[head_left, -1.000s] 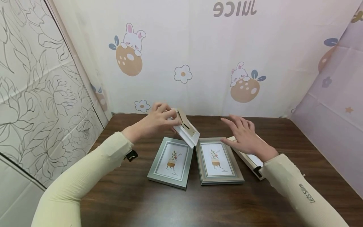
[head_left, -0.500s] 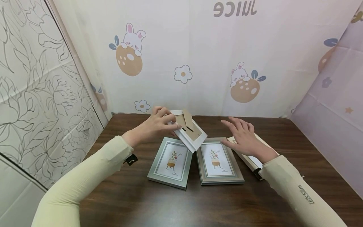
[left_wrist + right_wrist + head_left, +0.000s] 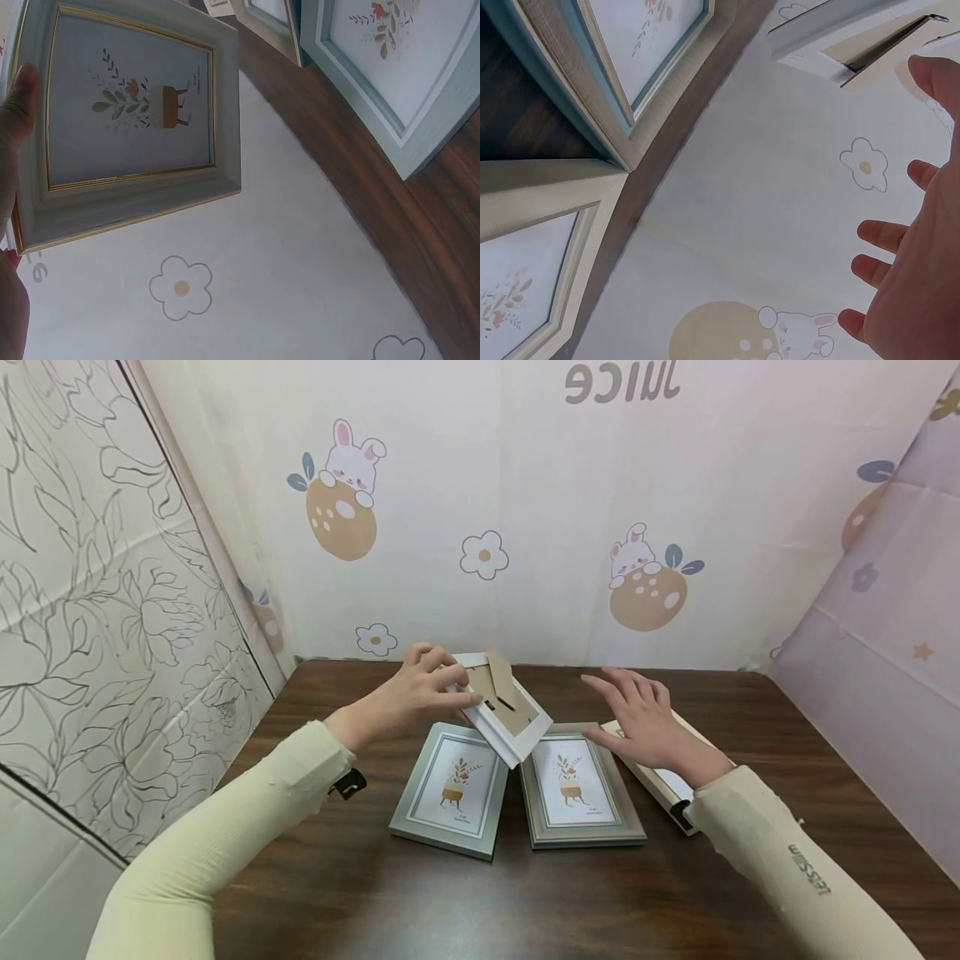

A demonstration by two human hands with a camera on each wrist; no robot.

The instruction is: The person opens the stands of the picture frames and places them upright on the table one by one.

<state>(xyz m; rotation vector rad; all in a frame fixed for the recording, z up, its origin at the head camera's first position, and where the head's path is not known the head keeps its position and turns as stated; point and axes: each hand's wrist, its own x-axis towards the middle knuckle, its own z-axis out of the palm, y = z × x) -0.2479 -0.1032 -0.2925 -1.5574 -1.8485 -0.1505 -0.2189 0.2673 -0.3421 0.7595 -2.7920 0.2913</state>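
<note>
My left hand grips a white picture frame by its left edge, above the table. In the head view the frame is tilted, its beige back and fold-out stand showing; the left wrist view shows its gold-trimmed front with a plant picture. Below it lie a pale green picture frame and, to the right, a taupe picture frame, both face up. My right hand hovers with spread fingers and holds nothing. Under it, a cream picture frame is partly hidden by the hand and wrist.
The dark wooden table ends at the back against a white curtain printed with rabbits and flowers. A floral panel closes off the left side, and a pale lilac curtain the right.
The white picture frame in my left hand has turned so that more of its back and stand shows, and its lower end has shifted slightly right and down. My right hand has barely moved.
</note>
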